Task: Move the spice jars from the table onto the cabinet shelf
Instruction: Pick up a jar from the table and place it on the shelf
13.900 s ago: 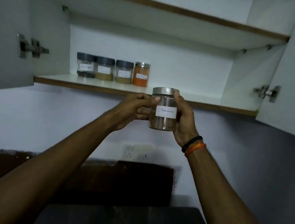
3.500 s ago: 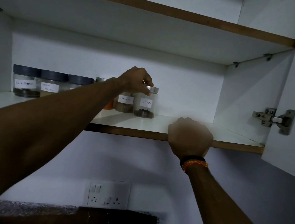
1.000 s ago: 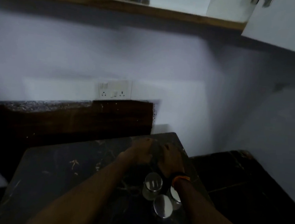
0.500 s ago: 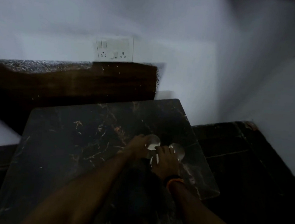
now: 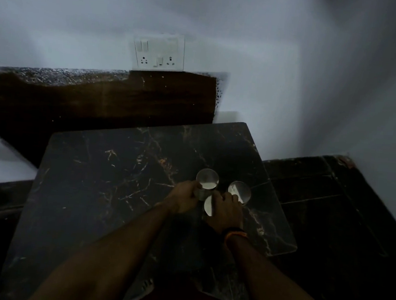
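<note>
Three silver-lidded spice jars stand clustered right of centre on the dark marble table point(image 5: 97, 189). Your left hand point(image 5: 183, 200) curls round the side of the far jar point(image 5: 207, 179). Your right hand point(image 5: 226, 211) lies over the near jar point(image 5: 208, 205), fingers bent onto it; whether it truly grips, cannot tell. The right jar point(image 5: 240, 191) stands free, just beside your fingertips. Socket plate point(image 5: 158, 53) on the wall, upper centre.
</note>
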Tool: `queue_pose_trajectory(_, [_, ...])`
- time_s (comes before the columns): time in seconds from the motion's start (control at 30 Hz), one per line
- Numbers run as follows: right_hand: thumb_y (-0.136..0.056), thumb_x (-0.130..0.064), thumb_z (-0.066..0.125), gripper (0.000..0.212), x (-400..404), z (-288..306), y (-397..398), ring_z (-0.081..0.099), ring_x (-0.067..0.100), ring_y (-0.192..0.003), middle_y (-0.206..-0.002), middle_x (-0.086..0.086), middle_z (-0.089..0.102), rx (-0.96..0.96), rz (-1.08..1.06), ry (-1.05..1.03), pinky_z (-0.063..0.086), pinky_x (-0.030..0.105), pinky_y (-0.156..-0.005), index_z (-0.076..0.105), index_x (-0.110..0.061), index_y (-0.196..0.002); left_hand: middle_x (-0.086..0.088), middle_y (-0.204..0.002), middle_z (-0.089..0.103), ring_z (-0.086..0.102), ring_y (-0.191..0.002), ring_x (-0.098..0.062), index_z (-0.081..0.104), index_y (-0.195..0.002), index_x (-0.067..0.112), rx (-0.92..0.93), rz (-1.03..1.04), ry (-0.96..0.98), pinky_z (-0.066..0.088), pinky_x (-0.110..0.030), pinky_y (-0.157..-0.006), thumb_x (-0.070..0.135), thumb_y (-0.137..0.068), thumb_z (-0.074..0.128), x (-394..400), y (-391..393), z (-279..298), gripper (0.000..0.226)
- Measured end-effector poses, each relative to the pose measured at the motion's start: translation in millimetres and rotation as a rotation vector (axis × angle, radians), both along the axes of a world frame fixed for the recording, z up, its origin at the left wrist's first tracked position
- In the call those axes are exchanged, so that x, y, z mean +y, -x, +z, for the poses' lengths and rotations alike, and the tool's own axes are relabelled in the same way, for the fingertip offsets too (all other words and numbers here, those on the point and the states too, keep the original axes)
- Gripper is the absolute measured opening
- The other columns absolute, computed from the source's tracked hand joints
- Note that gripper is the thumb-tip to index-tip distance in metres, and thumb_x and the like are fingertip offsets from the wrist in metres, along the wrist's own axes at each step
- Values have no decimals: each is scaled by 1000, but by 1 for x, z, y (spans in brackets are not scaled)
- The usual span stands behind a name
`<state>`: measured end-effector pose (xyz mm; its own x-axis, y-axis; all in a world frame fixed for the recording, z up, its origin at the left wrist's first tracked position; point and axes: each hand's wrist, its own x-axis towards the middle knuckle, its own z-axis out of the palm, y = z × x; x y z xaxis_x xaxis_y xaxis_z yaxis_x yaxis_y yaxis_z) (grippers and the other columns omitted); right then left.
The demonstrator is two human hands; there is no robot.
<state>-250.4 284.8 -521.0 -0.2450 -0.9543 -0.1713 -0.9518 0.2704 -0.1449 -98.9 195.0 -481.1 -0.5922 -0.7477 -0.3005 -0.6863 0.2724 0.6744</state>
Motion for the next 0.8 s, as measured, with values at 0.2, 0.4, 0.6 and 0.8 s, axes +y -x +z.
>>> queue_pose_trajectory(0.2, [-75,-51,70,61,-27,37,6,52,24,-113,-123,3,55,-234,63,-10,42,39,-101,52,-28,-128,-7,-101,71,67,-91,-17,69,-111,8,226,264,-217,56,-42,-90,7,-95,61,-6,-9,10,18])
queue_pose_trajectory(0.4, [-64,-39,88,75,-59,118,23,53,10,-114,-127,-13,54,-706,118,15,45,32,-94,53,-37,-130,-16,-107,70,68,-100,-28,68,-107,4,544,543,-397,56,-34,-83,18,-103,50,-5,-22,37,23])
queue_pose_trajectory(0.6, [-70,-21,88,75,-80,180,29,58,5,-115,-130,-14,59,-978,243,166,51,23,-88,54,-34,-135,-16,-127,66,62,-120,-34,64,-125,19,979,652,-861,49,-57,-100,49,-101,42,-9,-27,58,44])
queue_pose_trajectory(0.8, [-77,-21,81,62,-93,194,26,56,9,-127,-137,-9,61,-1286,235,333,53,30,-98,56,-29,-134,-26,-133,62,58,-124,-45,70,-125,16,1346,606,-1062,52,-56,-95,50,-97,50,-15,-24,81,48])
